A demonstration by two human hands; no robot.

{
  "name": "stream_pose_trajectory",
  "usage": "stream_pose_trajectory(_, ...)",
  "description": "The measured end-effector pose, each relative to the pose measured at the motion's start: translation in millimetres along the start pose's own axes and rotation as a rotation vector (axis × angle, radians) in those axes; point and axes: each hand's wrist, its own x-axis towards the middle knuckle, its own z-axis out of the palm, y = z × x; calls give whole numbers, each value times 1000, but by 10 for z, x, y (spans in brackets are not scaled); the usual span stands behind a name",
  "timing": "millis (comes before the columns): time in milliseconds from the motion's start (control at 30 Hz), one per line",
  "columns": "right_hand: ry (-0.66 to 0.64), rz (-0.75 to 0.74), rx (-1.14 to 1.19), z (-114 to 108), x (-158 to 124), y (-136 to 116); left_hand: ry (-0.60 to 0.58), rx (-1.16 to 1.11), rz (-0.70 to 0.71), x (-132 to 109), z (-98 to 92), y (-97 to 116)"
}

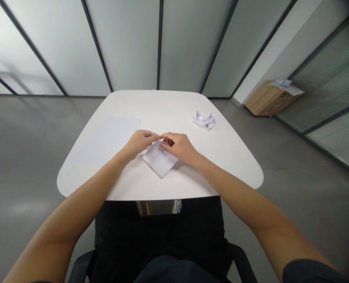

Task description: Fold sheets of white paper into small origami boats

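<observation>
Black-clad lap [162, 236] nearest; white table [159, 103] beyond. Right hand [180, 146], nearer, overlaps folded paper [160, 162], pinching far side; left hand [140, 142] beside far-left edge, fingertips bunched, grip cannot be told. Paper lies bodyward of both hands, diamondwise, near corner toward lap, no clear long axis. Far corner hidden behind fingers.

Folded paper before you [161, 161]: plain white, faintly greyed
Flat sheet [112, 133]: white — barely distinct from your tabletop [168, 104], also white
Folded piece [204, 121]: white, grey shadows
Your trousers [118, 232]: black
Your sleeve [309, 271]: dark navy
Floor [21, 177]: grey
Wall panels [130, 43]: pale grey-green — dark-striped
Box [261, 98]: brown woodgrain
</observation>
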Motion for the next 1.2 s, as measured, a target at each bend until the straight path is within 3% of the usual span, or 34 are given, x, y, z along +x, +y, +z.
stream_pose_trajectory(200,-2,85,116,24,7,4,-12,16,-73,3,35,-16)
stream_pose_trajectory(700,16,342,229,54,55,92,160,77,55,22,180,-116)
stream_pose_trajectory(800,11,336,275,61,51,115,118,36,62,25,153,-117)
stream_pose_trajectory(967,19,341,307,51,48,136,-55,27,93,13,77,-110)
stream_pose_trajectory(1200,-12,399,434,35,49,58,-26,-13,77,1,92,-101)
